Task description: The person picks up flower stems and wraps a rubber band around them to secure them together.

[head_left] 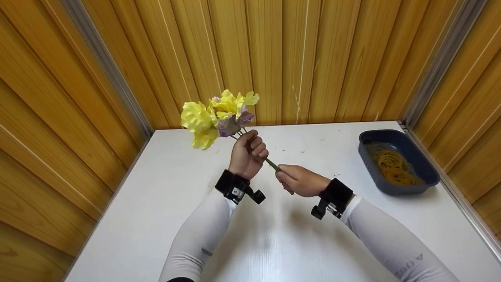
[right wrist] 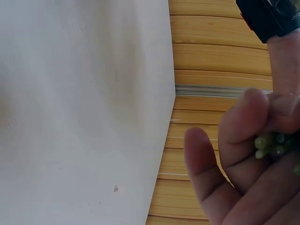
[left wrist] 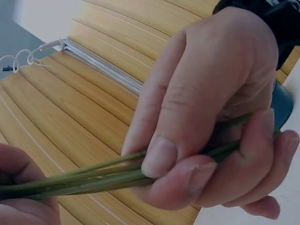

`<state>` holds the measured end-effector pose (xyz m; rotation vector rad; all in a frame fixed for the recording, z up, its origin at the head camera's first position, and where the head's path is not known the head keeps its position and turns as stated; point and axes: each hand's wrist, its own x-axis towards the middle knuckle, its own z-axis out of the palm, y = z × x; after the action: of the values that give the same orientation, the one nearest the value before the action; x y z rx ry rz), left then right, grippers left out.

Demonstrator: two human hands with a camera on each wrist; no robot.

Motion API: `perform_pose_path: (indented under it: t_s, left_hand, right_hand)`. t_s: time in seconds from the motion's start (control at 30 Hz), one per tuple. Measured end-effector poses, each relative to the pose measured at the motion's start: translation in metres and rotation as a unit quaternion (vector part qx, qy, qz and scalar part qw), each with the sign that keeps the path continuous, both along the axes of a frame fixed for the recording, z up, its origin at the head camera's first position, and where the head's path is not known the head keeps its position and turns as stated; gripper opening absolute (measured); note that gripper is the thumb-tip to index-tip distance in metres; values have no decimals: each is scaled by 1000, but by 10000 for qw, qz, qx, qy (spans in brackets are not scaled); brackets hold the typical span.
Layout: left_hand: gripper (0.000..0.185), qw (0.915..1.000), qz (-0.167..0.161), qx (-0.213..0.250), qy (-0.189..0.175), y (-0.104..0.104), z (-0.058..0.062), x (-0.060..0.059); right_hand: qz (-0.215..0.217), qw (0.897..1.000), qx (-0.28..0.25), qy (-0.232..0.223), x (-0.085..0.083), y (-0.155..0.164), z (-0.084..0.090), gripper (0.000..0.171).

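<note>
Yellow and purple flowers (head_left: 200, 117) form a small bunch above the far side of the table. Their green stems (head_left: 271, 163) slant down to the right. My left hand (head_left: 249, 156) grips the stems just below the blooms, fingers curled round them. Lower down, my right hand (head_left: 304, 181) pinches the stems between thumb and fingers. Several stems (left wrist: 98, 180) run side by side between the two hands in the left wrist view. The cut-looking stem ends (right wrist: 263, 144) poke out among the right fingers (right wrist: 248, 122) in the right wrist view.
A dark blue basin (head_left: 372, 172) holding a heap of yellowish rubber bands (head_left: 393, 166) stands at the right of the white table (head_left: 148, 219). Wood-patterned panels (head_left: 266, 58) wall in the back and both sides.
</note>
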<state>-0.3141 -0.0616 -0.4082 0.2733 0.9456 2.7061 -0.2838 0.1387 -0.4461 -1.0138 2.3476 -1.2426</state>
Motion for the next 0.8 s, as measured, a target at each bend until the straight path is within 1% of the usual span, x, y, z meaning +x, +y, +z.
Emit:
perform_pose_path:
  t_s: [0.07,0.13,0.27,0.37,0.5,0.63,0.7,0.8]
  left_hand:
    - [44,9998,-186,-61,8,-1,-2,0]
    - [51,9994,-288,-167,60,0,-4,0]
    - [61,9991,-304,-281,104,3,-7,1]
    - [63,9994,-269,-212,108,5,-9,2]
    - [63,9998,-134,-121,98,6,-12,3]
    - [62,9997,165,-167,-5,6,-14,5]
    - [62,9994,300,-150,-43,4,-16,7]
    - [60,9993,371,-95,-31,4,-18,8]
  right_hand:
    - [28,10000,21,-61,1,1,-2,30]
    - [-8,9999,102,-1,1,1,-3,30]
    - [-117,9994,241,227,2,3,-7,30]
    - [-131,9991,282,305,3,3,-8,29]
    - [-127,9992,310,213,4,2,-9,28]
    - [-111,9991,399,23,5,0,-9,27]
    - [-92,9989,459,23,5,-2,-9,27]
    - [-99,9985,540,83,7,-1,-9,26]
